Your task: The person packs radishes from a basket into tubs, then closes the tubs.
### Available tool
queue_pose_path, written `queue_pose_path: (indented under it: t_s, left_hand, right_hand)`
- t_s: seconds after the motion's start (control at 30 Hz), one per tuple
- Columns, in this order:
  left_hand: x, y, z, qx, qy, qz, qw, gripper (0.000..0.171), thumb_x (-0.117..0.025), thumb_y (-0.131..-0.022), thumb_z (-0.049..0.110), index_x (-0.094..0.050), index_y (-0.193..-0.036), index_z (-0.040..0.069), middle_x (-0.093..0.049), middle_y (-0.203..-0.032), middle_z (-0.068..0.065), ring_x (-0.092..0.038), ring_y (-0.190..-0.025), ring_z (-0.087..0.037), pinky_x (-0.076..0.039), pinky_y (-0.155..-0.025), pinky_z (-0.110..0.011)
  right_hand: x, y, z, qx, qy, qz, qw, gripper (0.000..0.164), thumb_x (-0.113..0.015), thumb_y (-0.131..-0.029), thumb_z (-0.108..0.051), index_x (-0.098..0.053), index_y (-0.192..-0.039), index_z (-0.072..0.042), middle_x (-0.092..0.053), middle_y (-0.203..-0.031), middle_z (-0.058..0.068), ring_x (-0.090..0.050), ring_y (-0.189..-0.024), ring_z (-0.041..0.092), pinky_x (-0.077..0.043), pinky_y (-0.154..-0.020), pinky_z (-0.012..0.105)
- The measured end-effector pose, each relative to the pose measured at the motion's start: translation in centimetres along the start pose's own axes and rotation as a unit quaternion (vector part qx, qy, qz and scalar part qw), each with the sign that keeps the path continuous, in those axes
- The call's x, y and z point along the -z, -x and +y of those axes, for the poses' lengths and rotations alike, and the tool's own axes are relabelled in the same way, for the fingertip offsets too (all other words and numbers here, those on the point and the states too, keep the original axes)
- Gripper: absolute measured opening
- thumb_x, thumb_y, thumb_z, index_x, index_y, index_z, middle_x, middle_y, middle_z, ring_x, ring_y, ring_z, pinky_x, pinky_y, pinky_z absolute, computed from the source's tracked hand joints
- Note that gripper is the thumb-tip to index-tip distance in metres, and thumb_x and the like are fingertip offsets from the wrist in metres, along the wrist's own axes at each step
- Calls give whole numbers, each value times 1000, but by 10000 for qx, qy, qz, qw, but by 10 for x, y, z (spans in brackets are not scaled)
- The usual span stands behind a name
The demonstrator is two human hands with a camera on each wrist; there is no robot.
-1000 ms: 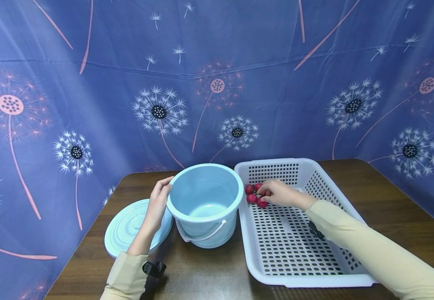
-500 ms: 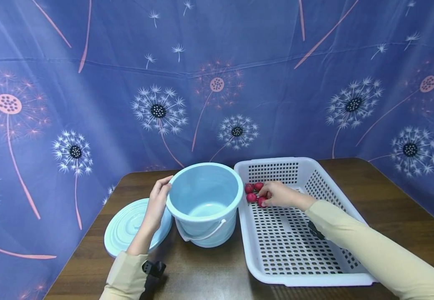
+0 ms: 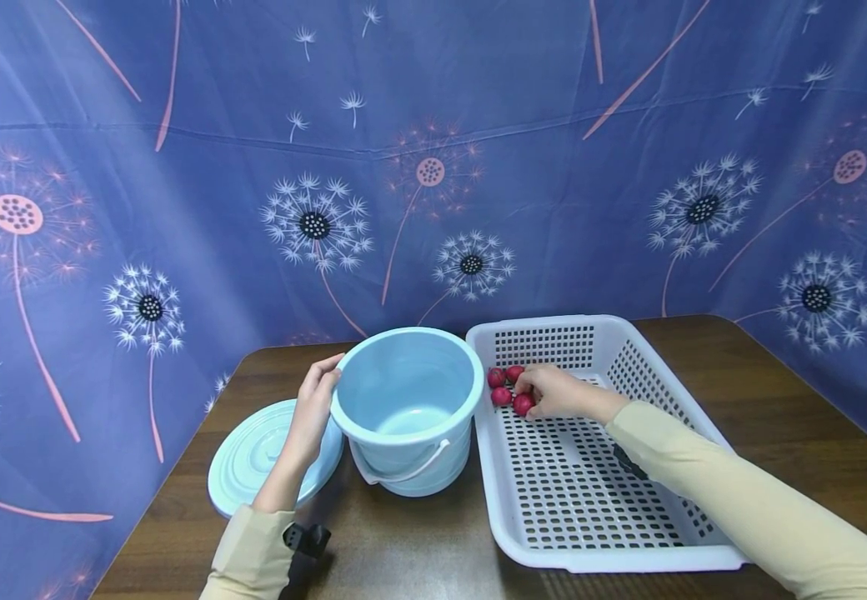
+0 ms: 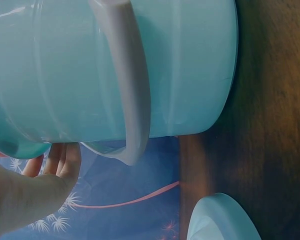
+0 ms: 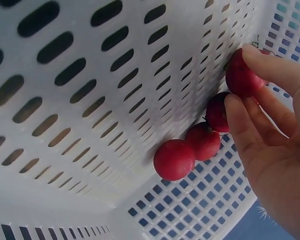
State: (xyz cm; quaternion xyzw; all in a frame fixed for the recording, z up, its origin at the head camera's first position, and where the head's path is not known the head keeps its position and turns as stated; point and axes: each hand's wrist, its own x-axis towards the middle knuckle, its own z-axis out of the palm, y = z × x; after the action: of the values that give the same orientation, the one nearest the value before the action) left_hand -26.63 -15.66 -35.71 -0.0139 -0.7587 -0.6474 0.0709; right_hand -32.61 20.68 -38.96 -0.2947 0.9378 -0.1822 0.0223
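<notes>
The light-blue bucket (image 3: 408,408) stands upright with its lid off. At its left side, my left hand (image 3: 315,406) holds the rim; the left wrist view has the fingers (image 4: 60,162) against the outer wall beneath the rim. My right hand (image 3: 553,392) reaches into the pale plastic basket (image 3: 499,517) from the right. Between thumb and fingers it pinches a red radish (image 5: 242,75), the nearest of a small cluster. Beside that one lie other radishes (image 5: 174,160) against each other in the far left part of the basket. My palm partly hides the cluster in the head view.
The round blue lid (image 3: 242,467) lies flat on the wooden table (image 3: 418,550), left of the bucket. A white carrying handle (image 3: 411,475) hangs down the bucket's front. Behind the table hangs a blue dandelion-print cloth (image 3: 553,208). The basket's raised wall adjoins the bucket.
My right hand's fingers have shifted slightly around the nearest radish and drawn closer to it. The left hand, bucket and lid stay in place.
</notes>
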Motion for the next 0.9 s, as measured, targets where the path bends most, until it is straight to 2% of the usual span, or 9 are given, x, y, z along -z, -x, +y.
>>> queue_pose_path:
  t_s: [0.4, 0.9]
  left_hand:
    - [1, 2, -1, -37, 56, 40, 10000, 41, -37, -100, 24, -41, -136, 6, -41, -141, -11, -38, -130, -26, -27, -107, -42]
    - [0, 0, -2, -47, 10, 60, 10000, 40, -37, -99, 24, -43, -134, 6, -44, -139, -11, -41, -128, -26, -29, -106, -43]
  right_hand:
    - [0, -3, -5, -119, 367, -57, 9992, 30, -81, -67, -8, -68, -94, -7, -60, -86, 0, -50, -73, 12, -43, -64, 24]
    - [9, -1, -10, -15, -72, 88, 9999, 32, -78, -71, -12, -67, -99, -1, -63, -85, 2, -54, -70, 13, -45, -62, 23]
